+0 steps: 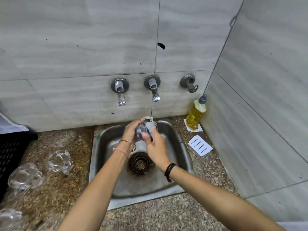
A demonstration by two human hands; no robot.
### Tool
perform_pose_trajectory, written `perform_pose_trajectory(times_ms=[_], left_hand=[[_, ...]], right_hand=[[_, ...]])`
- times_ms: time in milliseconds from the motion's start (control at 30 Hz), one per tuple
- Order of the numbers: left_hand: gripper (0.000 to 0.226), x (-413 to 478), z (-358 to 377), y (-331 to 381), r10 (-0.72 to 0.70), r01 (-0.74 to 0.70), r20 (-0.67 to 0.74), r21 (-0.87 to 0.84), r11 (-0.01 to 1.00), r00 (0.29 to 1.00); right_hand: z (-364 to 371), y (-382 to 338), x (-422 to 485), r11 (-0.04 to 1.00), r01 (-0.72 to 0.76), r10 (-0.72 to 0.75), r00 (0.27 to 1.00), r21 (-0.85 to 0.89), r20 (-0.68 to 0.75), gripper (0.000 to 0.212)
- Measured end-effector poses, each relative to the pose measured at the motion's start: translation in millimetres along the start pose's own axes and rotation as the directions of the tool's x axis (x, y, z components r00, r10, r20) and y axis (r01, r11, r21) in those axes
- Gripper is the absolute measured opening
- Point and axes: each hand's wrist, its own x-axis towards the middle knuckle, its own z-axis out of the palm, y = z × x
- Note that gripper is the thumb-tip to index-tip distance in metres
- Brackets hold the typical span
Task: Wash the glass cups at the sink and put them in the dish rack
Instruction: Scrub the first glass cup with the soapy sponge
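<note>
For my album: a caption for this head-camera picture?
Left hand and right hand hold a glass cup under the tap's thin stream above the sink; more cups wait alongside.

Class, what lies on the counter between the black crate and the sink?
The head view shows two glass cups resting on the speckled counter between the black crate and the sink.

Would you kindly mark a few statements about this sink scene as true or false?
1. The left hand and right hand hold a glass cup over the sink. True.
2. Water runs from the left tap. False: the thin stream falls from the middle tap.
3. The soap bottle stands left of the sink. False: it stands on the right, in the corner.
4. Other cups sit on the counter left of the sink. True.
</note>
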Motion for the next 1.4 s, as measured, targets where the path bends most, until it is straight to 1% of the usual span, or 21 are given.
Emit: perform_pose_trajectory(times_ms=[33, 100, 133, 200, 233, 300, 367, 433, 467, 633, 767, 833, 900, 967, 1000, 1067, 1133, 1200, 1267, 1333, 1400], left_hand=[[0.022, -3, 1, 4, -0.06, 0.06, 0.03, -0.03, 0.998, 0.998], [0.027, -7, 0, 9, -0.177, 0.181, 0.088, -0.043, 0.983, 0.98], [0.027, -7, -1, 8, -0.211, 0.216, 0.108, -0.03, 0.976, 0.971], [0.024, -7, 0, 4, -0.219, 0.222, 0.105, -0.021, 0.975, 0.97], [0.021, -6, 2, 2, -0.183, 0.185, 0.073, -0.016, 0.983, 0.98], [0.015, -4, 4, -3, -0.083, 0.083, 0.016, -0.011, 0.997, 0.996], [0.012, 0, 2, -9, 0.044, -0.044, 0.001, 0.036, 0.998, 0.999], [0.014, 4, -3, -13, 0.127, -0.129, 0.018, 0.112, 0.985, 0.992], [0.013, 4, -3, -12, 0.133, -0.138, 0.045, 0.137, 0.981, 0.99], [0.075, -9, -2, -6, -0.05, 0.032, 0.205, 0.09, 0.995, 0.978], [0.089, -11, 0, -8, -0.023, 0.0, 0.231, 0.098, 0.995, 0.973], [0.064, -10, 3, -9, 0.003, -0.033, 0.196, 0.148, 0.988, 0.981], [0.035, -8, 4, -13, 0.076, -0.118, 0.192, 0.219, 0.969, 0.979], [0.019, -5, 2, -20, 0.141, -0.194, 0.183, 0.317, 0.928, 0.973], [0.018, -6, 1, -21, 0.139, -0.194, 0.177, 0.345, 0.918, 0.974], [0.027, -7, 1, -17, 0.055, -0.107, 0.171, 0.316, 0.943, 0.984], [0.044, -9, 3, -8, -0.118, 0.08, 0.172, 0.214, 0.974, 0.978], [0.054, -12, 2, -6, -0.252, 0.22, 0.172, 0.187, 0.958, 0.952], [0.055, -14, 1, -10, -0.285, 0.252, 0.163, 0.199, 0.947, 0.945], [0.047, -14, 2, -14, -0.248, 0.218, 0.16, 0.185, 0.958, 0.956], [0.036, -13, 1, -17, -0.156, 0.126, 0.161, 0.187, 0.974, 0.975]], right_hand=[[-8, 7, 1, 0.953, 0.245, -0.23, 0.968, -0.177, 0.097, 0.017], [-32, 28, 19, 0.497, 0.738, -0.62, 0.67, -0.457, 0.408, 0.025], [-43, 37, 30, 0.256, 0.833, -0.679, 0.516, -0.49, 0.522, 0.029], [-48, 46, 36, 0.111, 0.836, -0.683, 0.456, -0.537, 0.57, 0.032], [-43, 47, 30, 0.195, 0.803, -0.682, 0.524, -0.564, 0.51, 0.031], [-23, 36, 6, 0.63, 0.583, -0.535, 0.805, -0.513, 0.257, 0.024], [-5, 13, -9, 0.988, 0.112, -0.114, 0.994, -0.106, -0.004, 0.019], [1, -3, -3, 0.945, -0.178, 0.208, 0.974, 0.273, -0.086, 0.014], [-1, -4, 0, 0.935, -0.188, 0.224, 0.97, 0.302, -0.09, 0.013], [-27, 16, -1, 0.938, 0.288, -0.274, 0.957, -0.193, 0.096, 0.032], [-50, 50, 18, 0.483, 0.704, -0.571, 0.704, -0.52, 0.423, 0.032], [-43, 44, 7, 0.625, 0.587, -0.472, 0.809, -0.515, 0.349, 0.03], [-27, 20, -4, 0.966, 0.173, -0.156, 0.983, -0.194, 0.099, 0.028], [-14, -4, -2, 0.878, -0.279, 0.282, 0.958, 0.389, 0.049, 0.025], [-10, -7, -3, 0.803, -0.34, 0.358, 0.932, 0.49, 0.06, 0.025], [-13, 4, -7, 0.938, -0.178, 0.188, 0.982, 0.296, -0.005, 0.025], [-28, 26, -8, 0.924, 0.305, -0.275, 0.949, -0.23, 0.157, 0.026], [-52, 55, 15, 0.474, 0.737, -0.557, 0.675, -0.482, 0.485, 0.033], [-65, 68, 30, 0.16, 0.845, -0.59, 0.496, -0.51, 0.637, 0.03], [-60, 66, 22, 0.236, 0.803, -0.568, 0.57, -0.547, 0.593, 0.032], [-43, 48, -1, 0.613, 0.588, -0.43, 0.809, -0.527, 0.401, 0.03]])
